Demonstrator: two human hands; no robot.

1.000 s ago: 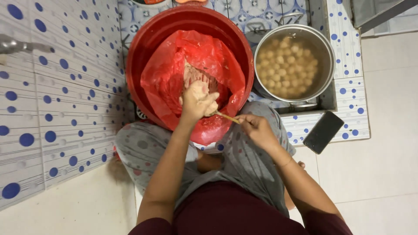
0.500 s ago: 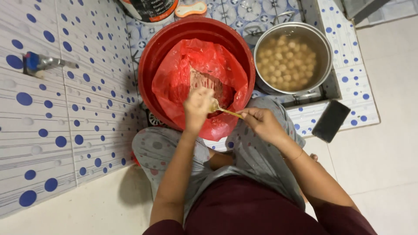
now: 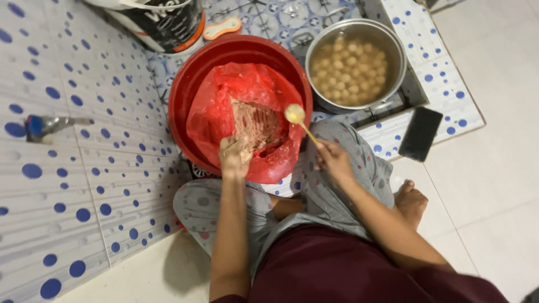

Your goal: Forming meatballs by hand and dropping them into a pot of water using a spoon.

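The person wears a dark maroon short-sleeved top (image 3: pixel 342 264) and loose grey trousers printed with pale round dots (image 3: pixel 342 185). Both forearms, the left hand (image 3: pixel 234 157), the right hand (image 3: pixel 333 160) and one foot (image 3: pixel 411 199) are bare.

round red plastic basin (image 3: pixel 185 95) lined with red plastic bag (image 3: pixel 213 112) blocks front-left | round steel pot of pale balls (image 3: pixel 352 64) just beside basin, front-right | open gap above raised knee between them | black flat phone (image 3: pixel 420 133) right; bare pale floor beyond it free
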